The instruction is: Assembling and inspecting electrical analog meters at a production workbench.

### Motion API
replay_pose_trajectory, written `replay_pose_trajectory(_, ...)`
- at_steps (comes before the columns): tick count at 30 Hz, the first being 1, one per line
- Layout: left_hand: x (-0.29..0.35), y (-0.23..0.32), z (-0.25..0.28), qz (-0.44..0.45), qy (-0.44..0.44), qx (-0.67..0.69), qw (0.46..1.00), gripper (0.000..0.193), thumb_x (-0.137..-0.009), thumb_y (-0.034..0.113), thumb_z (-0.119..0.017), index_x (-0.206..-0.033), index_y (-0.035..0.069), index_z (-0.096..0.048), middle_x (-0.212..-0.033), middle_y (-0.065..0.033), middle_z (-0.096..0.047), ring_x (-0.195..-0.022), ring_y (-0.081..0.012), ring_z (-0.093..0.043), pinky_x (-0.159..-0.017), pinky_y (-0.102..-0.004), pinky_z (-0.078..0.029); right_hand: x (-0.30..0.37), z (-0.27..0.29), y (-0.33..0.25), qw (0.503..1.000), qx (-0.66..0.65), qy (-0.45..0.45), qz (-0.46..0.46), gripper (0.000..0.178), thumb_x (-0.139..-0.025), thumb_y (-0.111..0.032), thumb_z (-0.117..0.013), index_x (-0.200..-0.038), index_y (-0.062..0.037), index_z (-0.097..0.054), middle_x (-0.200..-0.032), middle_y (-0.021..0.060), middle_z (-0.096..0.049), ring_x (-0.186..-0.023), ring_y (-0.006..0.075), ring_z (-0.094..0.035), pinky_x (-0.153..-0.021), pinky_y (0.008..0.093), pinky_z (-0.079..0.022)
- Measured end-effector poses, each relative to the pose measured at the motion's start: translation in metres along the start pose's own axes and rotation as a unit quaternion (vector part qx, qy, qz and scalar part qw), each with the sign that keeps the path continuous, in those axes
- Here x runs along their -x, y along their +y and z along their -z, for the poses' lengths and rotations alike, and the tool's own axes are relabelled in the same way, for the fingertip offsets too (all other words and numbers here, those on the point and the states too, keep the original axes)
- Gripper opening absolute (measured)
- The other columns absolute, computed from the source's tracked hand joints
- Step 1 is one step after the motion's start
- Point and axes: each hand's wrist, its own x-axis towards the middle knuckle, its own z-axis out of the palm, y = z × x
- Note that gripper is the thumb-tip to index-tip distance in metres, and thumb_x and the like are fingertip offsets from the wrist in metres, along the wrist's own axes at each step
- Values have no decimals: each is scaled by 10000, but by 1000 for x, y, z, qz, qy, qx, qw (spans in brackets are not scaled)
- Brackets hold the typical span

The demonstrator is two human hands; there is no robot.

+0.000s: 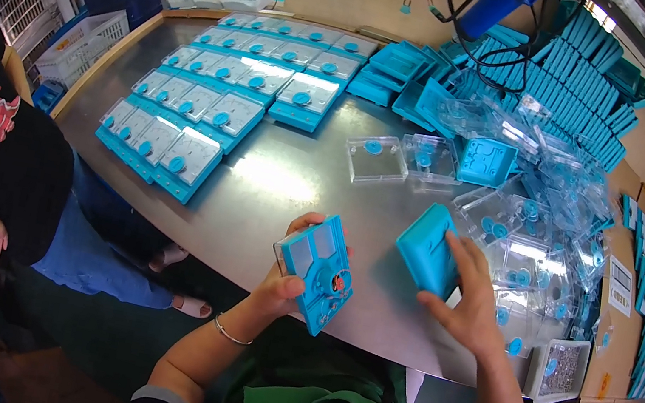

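Observation:
My left hand (277,287) grips a flat turquoise plastic panel (317,265) with a round hub, small screws and a clear cover on its far side, tilted above the table's front edge. In my right hand (473,301) is a turquoise plastic shell (423,245), its smooth outer side turned up, fingers on its right edge. The two parts are apart, with the metal tabletop (274,184) between them. Beyond the shell lie a clear cover with a blue knob (376,159) and an open turquoise shell (485,162).
Rows of turquoise units with clear covers (200,111) fill the left of the table. Clear covers (523,263) and stacked shells (572,82) crowd the right. A white tray of screws (558,370) sits front right; a blue tool (502,7) hangs above. Another person (13,147) stands left.

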Motion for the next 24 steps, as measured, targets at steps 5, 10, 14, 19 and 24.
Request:
replay_pose_trajectory(5,-2,-4,-2,-35,-10,-33,999,977,-603,354,-848,-1362,178,-259,-1309,-104,-387,-1216,-277,-435,-947,-422,-457,15,-8,-1,995,74,-72,-11,819,-684,-267,-782,-1385,-122,-384,-1352,240,-384,-1181,420,-447,-930,439,-439)
replay_pose_trajectory(10,-1,-17,-23,-45,-1,-64,997,1008,-611,346,-852,-1383,171,-228,-1349,-84,-339,-1253,-267,-383,-1007,-406,-389,19,-28,-41,978,-196,-59,52,840,-704,-290,-786,-1382,-32,-362,-1358,233,-392,-1263,362,-397,-1038,395,-315)
replay_pose_trajectory(14,-1,-23,-29,-53,-10,-68,996,979,-627,321,-835,-1381,165,-231,-1320,-89,-346,-1242,-252,-379,-1020,-398,-363,21,-44,-44,977,-187,-60,79,842,-730,-337,-773,-1400,-62,-344,-1351,268,-363,-1182,407,-460,-810,408,-522)
replay_pose_trajectory(19,1,-27,-28,-43,-19,-98,994,968,-630,313,-828,-1380,168,-233,-1316,-99,-340,-1231,-253,-386,-1005,-397,-377,31,-47,-45,972,-222,-57,43,843,-731,-333,-775,-1396,-39,-350,-1370,257,-372,-1257,372,-412,-1016,403,-350)
replay_pose_trajectory(24,5,-31,-32,-45,-23,-113,992,973,-627,305,-834,-1380,167,-234,-1314,-104,-340,-1225,-255,-389,-999,-393,-381,39,-45,-42,967,-246,-57,38,844,-728,-302,-781,-1402,-43,-344,-1383,258,-360,-1265,371,-407,-1021,404,-346)
